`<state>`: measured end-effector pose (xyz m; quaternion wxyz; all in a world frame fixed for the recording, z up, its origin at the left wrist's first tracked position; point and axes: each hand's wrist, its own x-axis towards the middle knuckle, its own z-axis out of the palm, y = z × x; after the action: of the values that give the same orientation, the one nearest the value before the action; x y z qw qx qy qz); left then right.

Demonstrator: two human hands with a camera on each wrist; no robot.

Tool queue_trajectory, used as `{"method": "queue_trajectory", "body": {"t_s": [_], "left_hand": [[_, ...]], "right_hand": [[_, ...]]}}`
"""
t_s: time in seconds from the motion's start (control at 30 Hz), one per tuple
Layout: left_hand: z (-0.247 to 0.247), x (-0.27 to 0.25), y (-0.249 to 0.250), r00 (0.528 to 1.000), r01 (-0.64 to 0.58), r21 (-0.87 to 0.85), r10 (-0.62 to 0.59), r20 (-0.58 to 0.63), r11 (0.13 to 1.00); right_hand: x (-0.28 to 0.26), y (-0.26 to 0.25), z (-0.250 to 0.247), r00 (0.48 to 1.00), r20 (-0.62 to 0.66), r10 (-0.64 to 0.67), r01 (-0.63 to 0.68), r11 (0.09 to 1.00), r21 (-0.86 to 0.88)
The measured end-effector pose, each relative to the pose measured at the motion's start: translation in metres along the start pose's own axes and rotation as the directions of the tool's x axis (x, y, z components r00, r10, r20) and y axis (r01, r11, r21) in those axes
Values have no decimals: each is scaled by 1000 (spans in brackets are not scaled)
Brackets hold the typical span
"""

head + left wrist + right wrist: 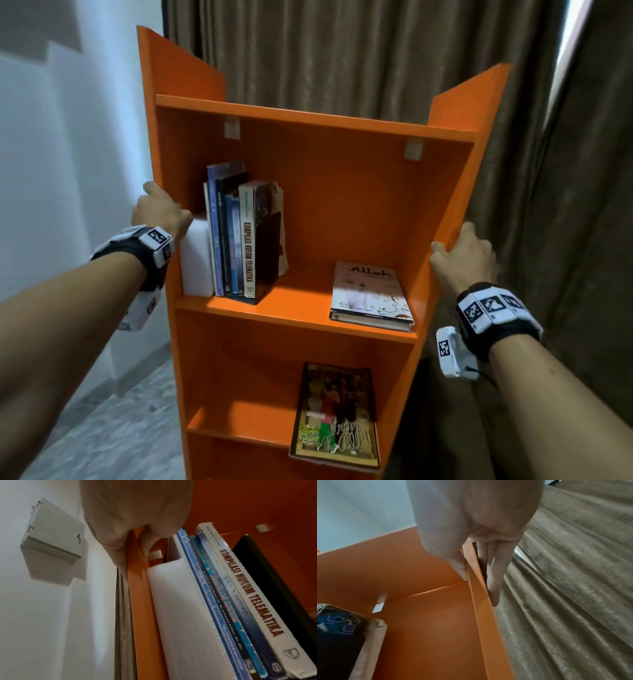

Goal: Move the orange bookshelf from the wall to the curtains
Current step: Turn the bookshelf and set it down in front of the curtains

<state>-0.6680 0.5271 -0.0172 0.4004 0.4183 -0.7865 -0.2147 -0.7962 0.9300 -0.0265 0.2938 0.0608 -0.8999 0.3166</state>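
Two hands are being seen in the head view at equal reach: the left hand [161, 209] and right hand [462, 253] are clamped on opposite side panels of the orange bookshelf [342, 192], which is standing tall between them, backed by the curtains [342, 51]. From the left wrist, the panel is being pinched beside the books [223, 601], with the wall [51, 615] close leftward. From the right wrist, fingers [494, 574] are being wrapped outside the panel, nearly touching curtain fabric.
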Motion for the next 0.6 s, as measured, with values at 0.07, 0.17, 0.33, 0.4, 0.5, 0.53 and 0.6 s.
{"method": "queue_trajectory", "body": {"t_s": [0.07, 0.17, 0.33, 0.4, 0.5, 0.53, 0.6], "left_hand": [[12, 13, 5, 999, 4, -21, -3, 46, 1000], [25, 27, 12, 995, -4, -54, 9, 100, 999], [36, 36, 9, 988, -70, -67, 79, 133, 995], [36, 36, 4, 987, -105, -62, 112, 117, 992], [35, 32, -3, 981, -154, -79, 162, 107, 985], [34, 31, -5, 979, -166, -88, 175, 103, 982], [34, 26, -4, 976, -187, -100, 197, 94, 977]], "right_hand": [[-5, -4, -1, 1000, -22, 14, -14, 999, -41], [-8, -8, -1, 997, -50, 56, -60, 994, -86], [-3, -14, 4, 992, -42, 115, -120, 986, -116], [0, -16, 5, 988, -50, 143, -148, 980, -132], [4, -17, 7, 985, -71, 158, -166, 977, -133], [6, -17, 8, 984, -76, 164, -173, 976, -130], [12, -15, 11, 980, -72, 185, -193, 974, -123]]}}
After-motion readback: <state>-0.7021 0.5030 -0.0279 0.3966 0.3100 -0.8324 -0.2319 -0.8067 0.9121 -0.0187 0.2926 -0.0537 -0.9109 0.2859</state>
